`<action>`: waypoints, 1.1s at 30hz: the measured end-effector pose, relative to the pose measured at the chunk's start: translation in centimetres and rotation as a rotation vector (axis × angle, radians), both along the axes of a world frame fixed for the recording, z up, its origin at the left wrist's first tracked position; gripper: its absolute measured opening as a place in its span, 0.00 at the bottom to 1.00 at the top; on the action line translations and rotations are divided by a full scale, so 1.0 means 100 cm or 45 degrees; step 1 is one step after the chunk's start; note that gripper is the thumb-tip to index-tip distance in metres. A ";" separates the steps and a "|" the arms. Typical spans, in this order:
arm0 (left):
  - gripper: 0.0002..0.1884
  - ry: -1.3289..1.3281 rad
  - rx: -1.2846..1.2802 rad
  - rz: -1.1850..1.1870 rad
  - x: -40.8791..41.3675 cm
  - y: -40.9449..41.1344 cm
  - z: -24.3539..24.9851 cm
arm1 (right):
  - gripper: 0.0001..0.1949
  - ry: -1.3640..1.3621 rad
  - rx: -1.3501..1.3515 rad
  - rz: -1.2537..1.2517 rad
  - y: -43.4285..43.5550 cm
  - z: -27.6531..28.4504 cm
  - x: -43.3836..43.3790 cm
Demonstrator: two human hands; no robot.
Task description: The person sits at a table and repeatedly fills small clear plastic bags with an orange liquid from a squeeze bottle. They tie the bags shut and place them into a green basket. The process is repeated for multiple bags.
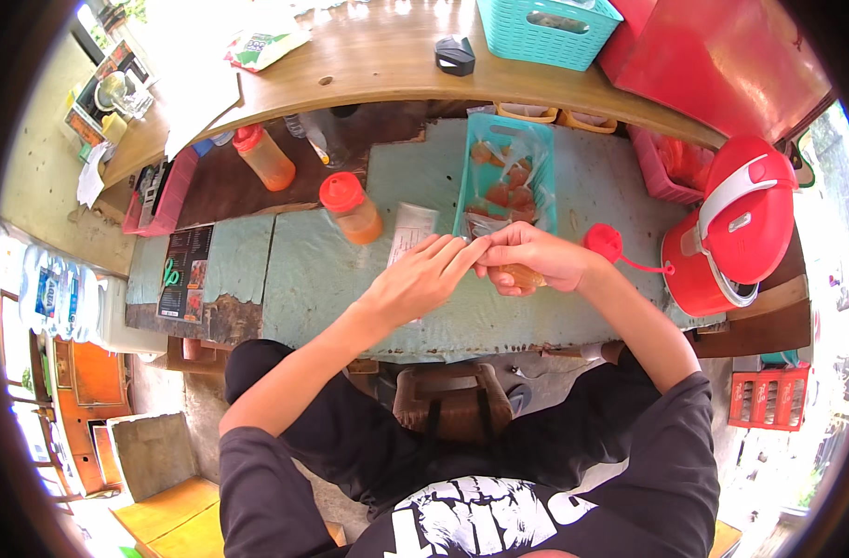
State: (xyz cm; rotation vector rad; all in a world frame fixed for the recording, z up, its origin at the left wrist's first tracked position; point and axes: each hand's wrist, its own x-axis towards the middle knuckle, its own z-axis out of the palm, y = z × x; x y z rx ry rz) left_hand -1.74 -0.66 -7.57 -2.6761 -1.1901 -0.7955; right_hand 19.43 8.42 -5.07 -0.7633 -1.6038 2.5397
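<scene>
Above the table, my right hand [532, 257] is closed around a small clear plastic bag of orange sauce [524, 276], which bulges out below the thumb. My left hand [424, 273] meets it from the left, its fingertips pinched at the neck of the bag. Fingers mostly hide that neck. Just beyond the hands, a turquoise plastic basket [551, 174] holds several similar knotted bags of sauce [511, 192]. Left of it lies a pack of clear plastic bags [412, 230], partly behind my left hand. A red-capped squeeze bottle [352, 209] with some orange sauce stands beside that pack.
A second sauce bottle [265, 159] stands farther back. To the right are a red lidded pail [724, 230] and a red cap [603, 242] on a strap. Green scissors [169, 273] lie on a dark menu sheet [187, 279] at left. A wooden shelf [382, 70] overhangs the back.
</scene>
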 end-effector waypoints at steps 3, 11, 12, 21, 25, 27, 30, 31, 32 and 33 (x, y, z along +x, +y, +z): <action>0.24 0.120 -0.108 -0.047 -0.009 0.001 0.003 | 0.14 -0.037 0.116 0.050 -0.001 -0.008 0.004; 0.04 -0.386 -0.415 0.033 -0.008 0.007 0.000 | 0.12 -0.027 1.524 -0.088 -0.011 -0.012 0.000; 0.04 -0.483 -0.489 0.032 -0.005 0.007 0.002 | 0.12 -0.034 1.580 -0.113 -0.014 -0.004 0.002; 0.15 -1.404 -1.632 -0.061 -0.009 -0.008 -0.006 | 0.14 0.156 2.023 -0.077 -0.018 -0.005 0.003; 0.13 -1.704 -1.601 -0.115 -0.001 -0.013 -0.006 | 0.14 0.181 2.469 -0.065 -0.019 -0.017 0.003; 0.13 -1.864 -1.692 -0.014 0.000 -0.016 -0.008 | 0.16 0.167 2.534 -0.072 -0.017 -0.024 0.006; 0.14 -2.010 -1.678 -0.012 0.009 -0.021 -0.010 | 0.17 0.187 2.453 -0.127 -0.019 -0.040 0.006; 0.13 -2.040 -1.673 -0.051 0.010 -0.020 -0.008 | 0.17 0.201 2.395 -0.154 -0.021 -0.044 0.006; 0.13 -2.069 -1.667 -0.090 0.010 -0.020 -0.004 | 0.16 0.231 2.424 -0.204 -0.022 -0.046 0.004; 0.13 -2.101 -1.655 -0.121 0.010 -0.021 -0.001 | 0.15 0.270 2.450 -0.254 -0.023 -0.048 0.000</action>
